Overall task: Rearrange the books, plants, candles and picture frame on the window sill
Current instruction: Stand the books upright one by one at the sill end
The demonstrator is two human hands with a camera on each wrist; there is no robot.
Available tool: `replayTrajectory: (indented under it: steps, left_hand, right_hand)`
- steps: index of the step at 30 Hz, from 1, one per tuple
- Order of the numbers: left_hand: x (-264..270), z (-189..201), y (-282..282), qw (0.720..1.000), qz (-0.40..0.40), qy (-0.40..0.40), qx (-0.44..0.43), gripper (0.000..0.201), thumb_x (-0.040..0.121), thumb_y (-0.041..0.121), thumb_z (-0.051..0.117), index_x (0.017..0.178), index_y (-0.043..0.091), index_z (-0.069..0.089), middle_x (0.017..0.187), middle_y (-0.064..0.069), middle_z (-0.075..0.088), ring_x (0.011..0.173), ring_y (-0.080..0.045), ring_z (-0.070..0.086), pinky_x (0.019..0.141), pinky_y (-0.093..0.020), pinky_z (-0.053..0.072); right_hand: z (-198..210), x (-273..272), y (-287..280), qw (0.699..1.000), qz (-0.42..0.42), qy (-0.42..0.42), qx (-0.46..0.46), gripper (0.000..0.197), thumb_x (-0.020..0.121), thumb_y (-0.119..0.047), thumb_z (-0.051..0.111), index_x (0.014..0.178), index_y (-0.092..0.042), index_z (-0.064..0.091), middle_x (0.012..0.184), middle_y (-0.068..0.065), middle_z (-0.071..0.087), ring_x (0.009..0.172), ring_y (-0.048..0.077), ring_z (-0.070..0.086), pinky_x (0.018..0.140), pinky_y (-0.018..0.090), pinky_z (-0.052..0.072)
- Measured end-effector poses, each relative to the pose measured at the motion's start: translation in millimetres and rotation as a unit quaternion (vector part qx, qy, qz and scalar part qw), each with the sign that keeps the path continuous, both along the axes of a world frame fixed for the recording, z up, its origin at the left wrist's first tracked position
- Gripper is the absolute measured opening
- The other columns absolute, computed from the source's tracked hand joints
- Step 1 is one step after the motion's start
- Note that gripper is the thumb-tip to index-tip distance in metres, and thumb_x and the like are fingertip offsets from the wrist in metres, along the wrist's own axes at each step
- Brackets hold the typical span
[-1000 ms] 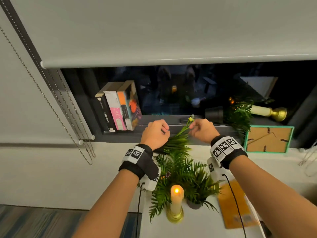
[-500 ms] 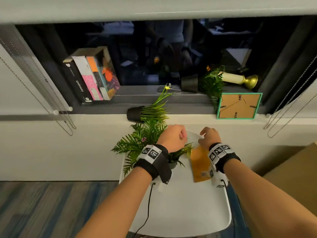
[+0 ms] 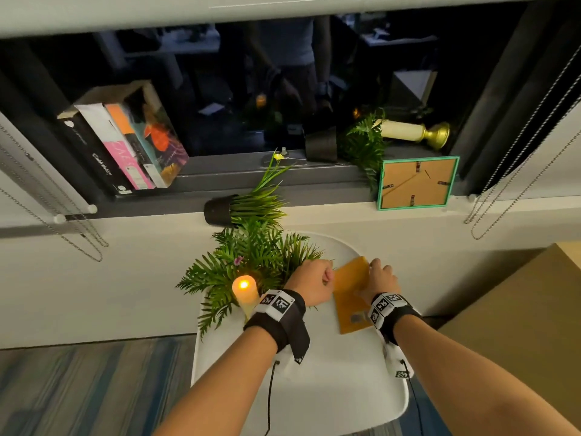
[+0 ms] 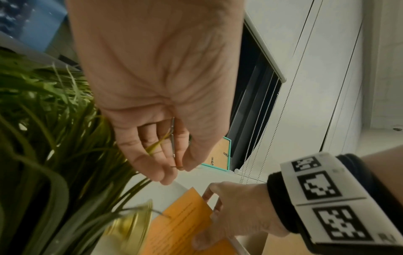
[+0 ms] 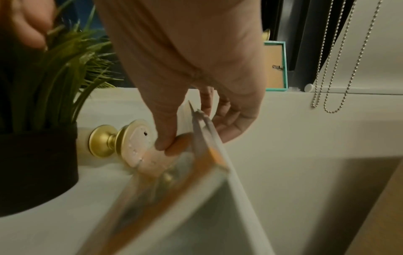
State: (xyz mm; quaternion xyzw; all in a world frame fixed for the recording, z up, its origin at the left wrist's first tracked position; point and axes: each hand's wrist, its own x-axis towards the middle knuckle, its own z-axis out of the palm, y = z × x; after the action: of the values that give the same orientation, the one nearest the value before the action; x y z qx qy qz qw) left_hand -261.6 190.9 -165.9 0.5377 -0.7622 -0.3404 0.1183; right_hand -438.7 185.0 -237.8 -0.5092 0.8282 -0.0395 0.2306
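On the white side table (image 3: 314, 388) lie an orange book (image 3: 349, 297), leafy potted plants (image 3: 251, 259) and a lit candle (image 3: 244, 294). My right hand (image 3: 379, 276) grips the book's far end, thumb on one face and fingers on the other, and the book (image 5: 174, 198) is tilted up off the table. My left hand (image 3: 314, 278) is curled at the plant's edge and pinches thin leaves (image 4: 157, 146) against the thumb. On the sill (image 3: 330, 212), a grass plant (image 3: 245, 206) lies tipped over.
Upright books (image 3: 125, 146) lean at the sill's left. A second tipped pot (image 3: 320, 146) with fern, a fallen candle (image 3: 408, 132) in a gold holder and a green picture frame (image 3: 418, 184), back outward, sit at the right. Blind chains (image 3: 503, 184) hang on both sides. A brown box (image 3: 518, 309) stands right.
Both hands came down from the tipped grass plant on the sill to the side table. The right hand has taken hold of the orange book and tilted it up.
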Motion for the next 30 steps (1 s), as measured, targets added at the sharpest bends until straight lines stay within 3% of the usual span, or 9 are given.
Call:
replayTrajectory:
  steps: [5,9,14,18,22,25,28,30]
  left_hand:
    - [5.0,1.0,-9.9,1.0,0.008,0.025,0.001,0.011,0.086,0.005,0.058,0.09,0.008,0.068,0.09,-0.006,0.067,0.072,-0.014,0.057,0.076,-0.029,0.055]
    - [8.0,1.6,-11.0,0.999,0.013,0.046,0.0,0.011,0.086,0.005,0.058,0.092,0.006,0.068,0.088,-0.005,0.064,0.074,-0.012,0.056,0.073,-0.022,0.05]
    - [11.2,7.1,-9.7,0.998,0.023,0.053,0.008,0.012,0.087,0.006,0.057,0.09,0.01,0.067,0.091,-0.007,0.065,0.073,-0.011,0.057,0.074,-0.024,0.052]
    - [14.6,24.7,-7.9,0.995,0.043,0.089,0.031,0.009,0.09,0.005,0.056,0.087,0.011,0.062,0.096,-0.013,0.062,0.064,-0.019,0.065,0.049,-0.023,0.054]
    - [23.0,53.3,-9.5,0.991,0.061,0.12,0.023,0.008,0.089,0.004,0.056,0.09,0.008,0.063,0.091,-0.009,0.059,0.054,-0.018,0.064,0.054,-0.037,0.06]
    - [33.8,76.7,-13.0,0.989,0.069,0.132,-0.013,0.01,0.089,0.004,0.056,0.096,0.006,0.063,0.096,-0.009,0.06,0.058,-0.018,0.065,0.049,-0.031,0.057]
    - [47.4,96.7,-18.8,0.986,0.068,0.138,-0.063,0.018,0.089,0.015,0.062,0.106,0.01,0.061,0.104,-0.006,0.061,0.078,-0.02,0.069,0.065,-0.042,0.061]
    - [56.4,106.9,-21.1,0.987,0.065,0.125,-0.077,0.038,0.087,0.029,0.068,0.12,0.016,0.055,0.118,-0.001,0.058,0.097,-0.014,0.064,0.082,-0.04,0.058]
  right_hand:
    - [4.9,-2.4,-3.5,1.0,0.019,-0.001,-0.003,0.038,0.086,-0.006,0.054,0.122,-0.007,0.041,0.122,0.016,0.049,0.111,0.036,0.054,0.091,0.043,0.048]
    - [13.3,2.5,-2.9,0.999,0.034,0.02,0.003,0.042,0.088,-0.001,0.045,0.127,-0.011,0.036,0.122,0.015,0.05,0.108,0.037,0.058,0.085,0.042,0.048]
    - [19.0,1.2,-4.6,0.999,0.037,0.013,0.002,0.042,0.088,0.0,0.042,0.127,-0.012,0.033,0.117,0.016,0.053,0.103,0.038,0.059,0.086,0.044,0.051]
    - [39.4,0.2,-7.9,0.999,0.029,-0.009,0.024,0.029,0.092,-0.005,0.038,0.121,-0.007,0.039,0.118,0.018,0.058,0.105,0.037,0.059,0.086,0.043,0.05]
    - [76.6,-3.1,-11.8,0.998,0.036,-0.032,0.026,0.037,0.095,-0.017,0.041,0.13,-0.007,0.038,0.127,0.018,0.054,0.114,0.036,0.055,0.094,0.043,0.047]
    - [114.5,-1.0,-13.7,0.997,0.054,-0.052,-0.03,0.046,0.089,-0.009,0.052,0.132,-0.013,0.036,0.125,0.016,0.055,0.112,0.035,0.056,0.093,0.044,0.05]
    - [160.3,10.9,-16.4,0.977,0.088,-0.131,-0.143,0.034,0.086,-0.006,0.058,0.116,-0.012,0.042,0.108,0.012,0.06,0.099,0.031,0.06,0.084,0.041,0.052]
    - [190.7,25.5,-16.4,0.952,0.131,-0.169,-0.218,0.027,0.087,-0.007,0.058,0.108,-0.01,0.044,0.098,0.009,0.061,0.091,0.027,0.061,0.077,0.037,0.052]
